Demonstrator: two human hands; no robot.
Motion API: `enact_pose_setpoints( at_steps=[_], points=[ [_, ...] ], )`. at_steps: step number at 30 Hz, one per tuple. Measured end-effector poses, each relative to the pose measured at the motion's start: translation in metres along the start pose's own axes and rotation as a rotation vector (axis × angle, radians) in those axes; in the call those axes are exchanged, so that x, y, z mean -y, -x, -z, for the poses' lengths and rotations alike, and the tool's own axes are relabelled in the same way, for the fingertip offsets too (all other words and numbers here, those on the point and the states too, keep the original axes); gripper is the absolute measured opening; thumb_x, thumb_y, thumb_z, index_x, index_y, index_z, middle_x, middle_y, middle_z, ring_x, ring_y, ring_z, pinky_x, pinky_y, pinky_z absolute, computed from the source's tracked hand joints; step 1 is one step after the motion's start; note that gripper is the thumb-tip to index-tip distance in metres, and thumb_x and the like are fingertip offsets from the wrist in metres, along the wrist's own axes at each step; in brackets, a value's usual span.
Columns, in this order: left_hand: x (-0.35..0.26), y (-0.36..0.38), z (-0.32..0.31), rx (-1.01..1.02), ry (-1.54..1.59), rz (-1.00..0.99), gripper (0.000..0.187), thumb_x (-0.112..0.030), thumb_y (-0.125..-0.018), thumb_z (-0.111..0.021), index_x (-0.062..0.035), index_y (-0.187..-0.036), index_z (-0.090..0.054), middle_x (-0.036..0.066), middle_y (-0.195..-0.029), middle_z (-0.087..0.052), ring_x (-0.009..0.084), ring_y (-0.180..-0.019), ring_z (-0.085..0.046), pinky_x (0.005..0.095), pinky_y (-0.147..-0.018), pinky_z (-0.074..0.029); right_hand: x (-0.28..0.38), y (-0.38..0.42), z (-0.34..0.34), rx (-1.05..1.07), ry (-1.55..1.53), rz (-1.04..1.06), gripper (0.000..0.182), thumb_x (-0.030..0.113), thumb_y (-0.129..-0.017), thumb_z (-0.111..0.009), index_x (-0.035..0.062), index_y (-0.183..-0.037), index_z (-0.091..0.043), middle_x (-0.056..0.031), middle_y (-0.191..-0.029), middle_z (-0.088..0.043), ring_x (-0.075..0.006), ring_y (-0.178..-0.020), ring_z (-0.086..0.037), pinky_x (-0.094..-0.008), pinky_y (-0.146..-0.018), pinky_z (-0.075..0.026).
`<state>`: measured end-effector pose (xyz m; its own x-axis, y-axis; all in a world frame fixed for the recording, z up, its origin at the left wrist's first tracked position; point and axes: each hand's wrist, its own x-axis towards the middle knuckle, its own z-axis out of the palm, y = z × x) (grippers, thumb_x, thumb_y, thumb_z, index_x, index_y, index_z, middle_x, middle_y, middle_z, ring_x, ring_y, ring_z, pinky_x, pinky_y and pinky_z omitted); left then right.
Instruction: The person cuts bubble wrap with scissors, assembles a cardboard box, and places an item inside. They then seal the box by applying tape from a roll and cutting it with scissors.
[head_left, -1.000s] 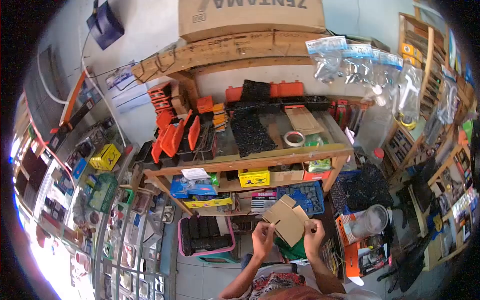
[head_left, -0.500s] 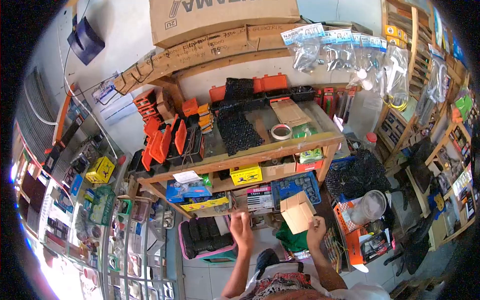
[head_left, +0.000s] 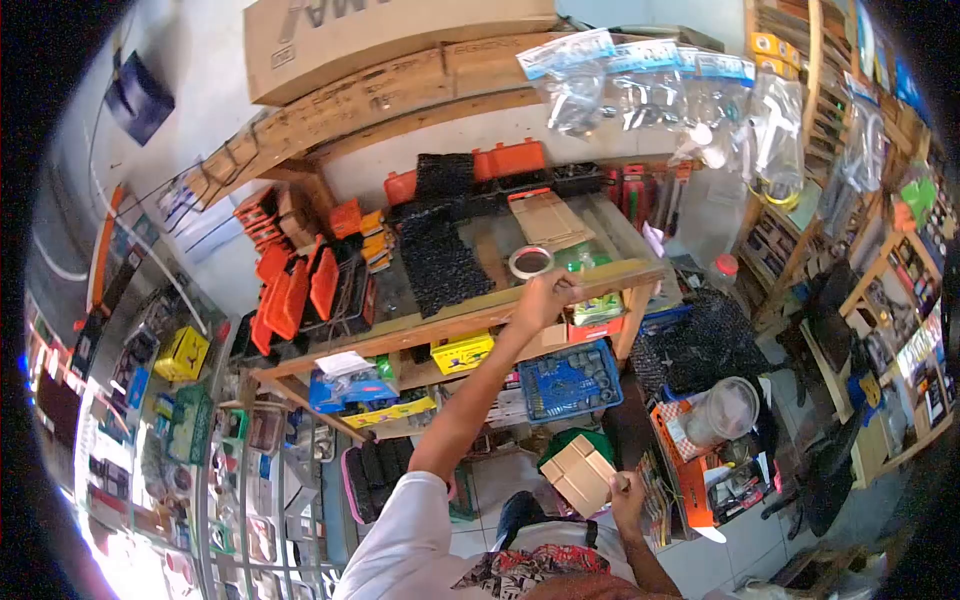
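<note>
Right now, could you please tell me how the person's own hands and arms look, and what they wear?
The left hand and the right hand are bare, without gloves; no watch can be made out. The left arm comes from a loose white sleeve ending near the elbow; no right sleeve is clear. The white shirt has a red and black print.

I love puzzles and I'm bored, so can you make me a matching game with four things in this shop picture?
Things:
1. Tape
2. Cardboard
3. Tray
4. Packets

Clues:
A. Blue
B. Hanging up high
C. In the right hand
D. Lying on the tabletop

Right pairs: 1-D, 2-C, 3-A, 4-B
</note>
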<state>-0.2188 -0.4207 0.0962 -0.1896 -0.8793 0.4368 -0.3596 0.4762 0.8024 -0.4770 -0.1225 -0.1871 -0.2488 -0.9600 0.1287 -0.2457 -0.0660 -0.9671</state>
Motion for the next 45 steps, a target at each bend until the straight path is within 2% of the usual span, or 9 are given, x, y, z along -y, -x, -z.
enact_pose_setpoints(
  at_steps=[2,9,15,25,32,36,40,43,45],
  points=[
    [0.015,-0.020,0.000,0.038,-0.307,-0.057,0.017,-0.017,-0.088,-0.073,-0.0033,-0.098,-0.070,0.016,-0.085,-0.072,0.0278,-0.078,-0.069,0.0377,-0.072,-0.053,-0.001,-0.005,0.002,-0.043,0.034,0.031,0.021,0.019,-0.091,-0.072,0.0013,-0.097,-0.063,-0.0079,-0.081,-0.063,-0.0180,-0.075,-0.061,-0.0350,-0.070,-0.049],
    [0.043,-0.052,0.003,0.123,-0.444,-0.221,0.017,-0.017,-0.085,-0.069,-0.0028,-0.095,-0.069,0.021,-0.083,-0.069,0.0377,-0.079,-0.067,0.0452,-0.073,-0.052,0.004,-0.033,0.000,-0.103,0.077,0.016,0.015,0.011,-0.088,-0.074,0.0016,-0.095,-0.065,-0.0073,-0.085,-0.066,-0.0141,-0.078,-0.062,-0.0317,-0.073,-0.050],
    [0.035,-0.047,0.006,0.102,-0.491,-0.295,0.017,-0.012,-0.082,-0.068,-0.0082,-0.098,-0.070,0.020,-0.107,-0.066,0.0399,-0.105,-0.064,0.0480,-0.090,-0.050,0.028,-0.061,-0.015,-0.037,0.100,-0.032,0.018,0.014,-0.088,-0.073,0.0007,-0.097,-0.065,-0.0076,-0.085,-0.068,-0.0148,-0.078,-0.062,-0.0323,-0.074,-0.051],
    [0.015,-0.051,0.012,0.250,-0.639,-0.042,0.036,-0.019,-0.086,-0.071,-0.0071,-0.119,-0.064,0.021,-0.120,-0.057,0.0431,-0.117,-0.057,0.0510,-0.097,-0.048,-0.009,-0.073,-0.039,0.077,0.077,0.026,0.011,0.011,-0.093,-0.068,0.0017,-0.097,-0.063,-0.0016,-0.077,-0.060,-0.0092,-0.067,-0.056,-0.0273,-0.062,-0.047],
    [0.020,-0.059,0.009,0.226,-0.741,-0.024,0.061,-0.022,-0.081,-0.078,-0.0036,-0.131,-0.047,0.026,-0.119,-0.060,0.0444,-0.108,-0.063,0.0505,-0.088,-0.053,0.028,-0.073,-0.031,-0.018,0.021,0.051,0.013,0.011,-0.093,-0.070,0.0018,-0.096,-0.062,-0.0006,-0.081,-0.060,-0.0077,-0.076,-0.055,-0.0261,-0.069,-0.046],
    [0.005,-0.053,0.015,0.023,-0.712,-0.172,0.056,-0.020,-0.080,-0.080,-0.0016,-0.125,-0.051,0.024,-0.112,-0.064,0.0429,-0.105,-0.064,0.0503,-0.088,-0.051,0.059,-0.071,-0.013,-0.044,-0.218,-0.122,0.015,0.013,-0.090,-0.073,0.0030,-0.098,-0.064,-0.0012,-0.088,-0.063,-0.0103,-0.081,-0.056,-0.0280,-0.074,-0.048],
    [-0.042,-0.004,0.005,-0.257,-0.485,-0.250,0.042,-0.023,-0.088,-0.075,-0.0010,-0.119,-0.058,0.020,-0.114,-0.064,0.0410,-0.108,-0.061,0.0468,-0.096,-0.048,0.084,-0.076,0.023,-0.091,-0.167,-0.061,0.016,0.011,-0.088,-0.074,0.0030,-0.099,-0.065,-0.0016,-0.090,-0.065,-0.0100,-0.082,-0.057,-0.0259,-0.073,-0.047],
    [-0.049,0.072,-0.023,0.040,-0.357,-0.228,0.055,-0.031,-0.091,-0.072,-0.0008,-0.131,-0.051,0.022,-0.121,-0.061,0.0402,-0.112,-0.061,0.0463,-0.097,-0.048,0.143,-0.090,0.044,-0.166,-0.012,0.179,0.015,0.007,-0.086,-0.073,0.0022,-0.098,-0.067,-0.0036,-0.089,-0.066,-0.0118,-0.084,-0.060,-0.0265,-0.074,-0.047],
    [-0.064,0.121,-0.040,0.270,-0.138,0.066,0.076,-0.037,-0.091,-0.072,-0.0006,-0.147,-0.034,0.024,-0.130,-0.057,0.0393,-0.115,-0.060,0.0464,-0.098,-0.048,0.178,-0.092,0.052,-0.134,-0.144,0.124,0.013,0.004,-0.085,-0.073,0.0021,-0.096,-0.067,-0.0060,-0.091,-0.066,-0.0144,-0.087,-0.061,-0.0290,-0.077,-0.048]
  ],
)
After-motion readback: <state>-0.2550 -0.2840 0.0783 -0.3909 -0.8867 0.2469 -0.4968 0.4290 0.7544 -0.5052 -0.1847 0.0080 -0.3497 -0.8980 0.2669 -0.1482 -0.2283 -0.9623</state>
